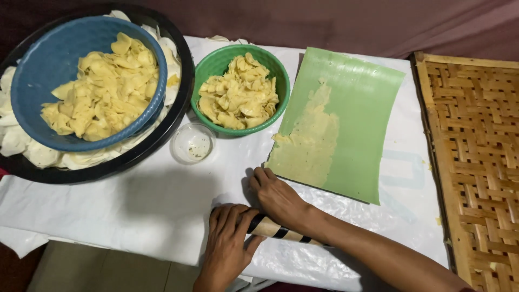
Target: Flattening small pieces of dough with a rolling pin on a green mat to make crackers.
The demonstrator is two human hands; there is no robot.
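My left hand (227,238) and my right hand (278,197) both rest on a wooden rolling pin (275,230) with black stripes, lying near the table's front edge on clear plastic. The right hand's fingertips reach the lower left corner of a green plastic sheet (357,124), which carries a flattened strip of pale yellow dough (313,143). Just behind stand a green bowl (215,64) and a larger blue bowl (48,59), each full of yellow slices.
The blue bowl sits in a wide black basin (162,132) lined with white slices. A small clear lid (193,143) lies in front of the green bowl. A woven bamboo tray (476,157) fills the right side. White plastic (135,205) covers the table.
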